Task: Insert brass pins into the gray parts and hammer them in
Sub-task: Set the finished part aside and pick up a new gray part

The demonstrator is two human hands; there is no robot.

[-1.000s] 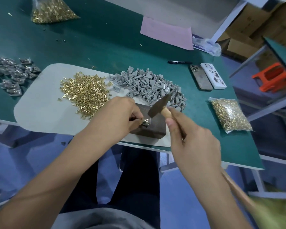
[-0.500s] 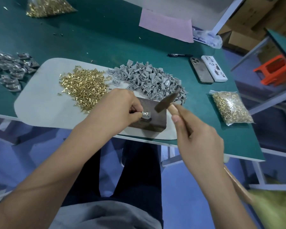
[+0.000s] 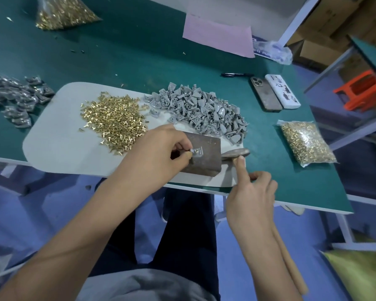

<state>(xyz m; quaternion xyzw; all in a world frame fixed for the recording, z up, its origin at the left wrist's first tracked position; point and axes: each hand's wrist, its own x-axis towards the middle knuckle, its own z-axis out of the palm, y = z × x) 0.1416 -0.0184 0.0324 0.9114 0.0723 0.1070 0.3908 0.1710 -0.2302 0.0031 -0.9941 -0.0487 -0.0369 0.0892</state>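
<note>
My left hand (image 3: 161,153) pinches a small gray part (image 3: 197,152) with a brass pin in it, resting flat on a dark metal block (image 3: 206,166). My right hand (image 3: 251,196) grips a wooden-handled hammer; its metal head (image 3: 234,153) lies low at the block's right edge, to the right of the part. A heap of loose brass pins (image 3: 115,120) and a heap of gray parts (image 3: 202,109) lie on a pale mat (image 3: 57,140) behind the block.
Shiny finished parts (image 3: 17,98) are piled at the left on the green table (image 3: 139,55). Bags of pins sit at the right (image 3: 306,142) and far left (image 3: 63,11). Two phones (image 3: 274,94), a pen (image 3: 237,74) and pink paper (image 3: 217,35) lie behind.
The hammer head was raised above the part and has come down and to the right, beside the block. My left hand still holds the part on the block.
</note>
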